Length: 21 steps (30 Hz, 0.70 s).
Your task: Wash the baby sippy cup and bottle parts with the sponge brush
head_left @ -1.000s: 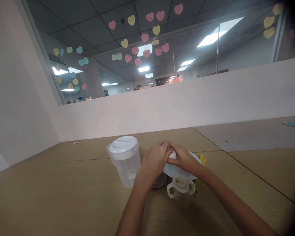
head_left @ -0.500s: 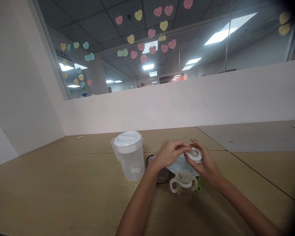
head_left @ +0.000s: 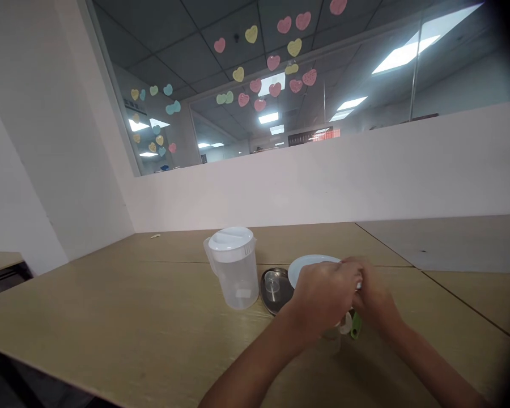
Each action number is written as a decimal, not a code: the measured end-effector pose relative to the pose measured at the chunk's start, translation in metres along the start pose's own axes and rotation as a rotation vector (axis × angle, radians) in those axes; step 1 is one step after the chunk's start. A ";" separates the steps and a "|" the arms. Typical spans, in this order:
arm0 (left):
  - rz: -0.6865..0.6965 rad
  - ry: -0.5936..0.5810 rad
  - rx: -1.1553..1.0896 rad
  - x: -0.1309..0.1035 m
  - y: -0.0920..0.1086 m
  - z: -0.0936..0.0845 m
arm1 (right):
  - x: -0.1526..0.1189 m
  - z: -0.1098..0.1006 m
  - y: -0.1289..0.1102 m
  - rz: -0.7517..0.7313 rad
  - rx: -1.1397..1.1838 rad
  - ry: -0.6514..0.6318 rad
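Note:
My left hand [head_left: 325, 292] and my right hand [head_left: 374, 294] meet at the right of the middle, fingers closed round a small white ring, of which a bit shows between them. Below my left hand, the clear cup [head_left: 331, 339] with a white handle is mostly hidden. A green object [head_left: 356, 327] lies beside it. Behind my hands is a pale blue plate [head_left: 300, 266]. To the left, a round metal tray [head_left: 266, 297] holds a small clear plastic piece [head_left: 272, 283].
A clear pitcher [head_left: 239, 280] with a white lid stands left of the tray on the wooden table [head_left: 131, 306]. A small flat piece [head_left: 155, 236] lies near the back wall [head_left: 259, 192]. Heart-shaped notes dot the window above.
My left hand has turned over and now covers the ring, with my right hand closed in against it. The view has shifted left, and more of the metal tray and plate shows.

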<state>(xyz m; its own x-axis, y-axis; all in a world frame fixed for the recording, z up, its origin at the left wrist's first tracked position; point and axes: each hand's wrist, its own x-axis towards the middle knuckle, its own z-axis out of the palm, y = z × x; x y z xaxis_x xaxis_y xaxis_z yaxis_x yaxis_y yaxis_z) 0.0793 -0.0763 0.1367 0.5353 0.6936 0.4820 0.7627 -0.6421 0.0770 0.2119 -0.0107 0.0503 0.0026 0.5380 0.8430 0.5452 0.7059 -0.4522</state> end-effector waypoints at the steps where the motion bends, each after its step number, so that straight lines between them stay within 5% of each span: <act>1: -0.065 0.064 -0.112 -0.006 -0.005 0.004 | -0.001 -0.001 -0.002 0.043 0.008 0.023; 6: -0.142 0.334 -0.391 -0.057 -0.053 0.053 | -0.015 0.005 -0.013 0.126 0.125 0.101; 11: 0.000 0.275 -0.376 -0.087 -0.076 0.104 | -0.034 0.018 -0.022 0.000 0.289 0.093; 15: -0.115 0.291 -0.411 -0.083 -0.069 0.117 | -0.041 0.025 -0.022 -0.111 0.238 0.079; 21: -0.105 0.308 -0.384 -0.082 -0.071 0.123 | -0.041 0.036 -0.017 -0.184 0.104 0.012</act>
<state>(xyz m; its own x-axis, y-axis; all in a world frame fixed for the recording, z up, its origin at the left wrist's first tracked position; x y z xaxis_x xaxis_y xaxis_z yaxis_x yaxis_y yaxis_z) 0.0260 -0.0472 -0.0160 0.2864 0.6695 0.6854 0.5872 -0.6879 0.4265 0.1721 -0.0284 0.0126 -0.0785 0.3909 0.9171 0.4478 0.8357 -0.3179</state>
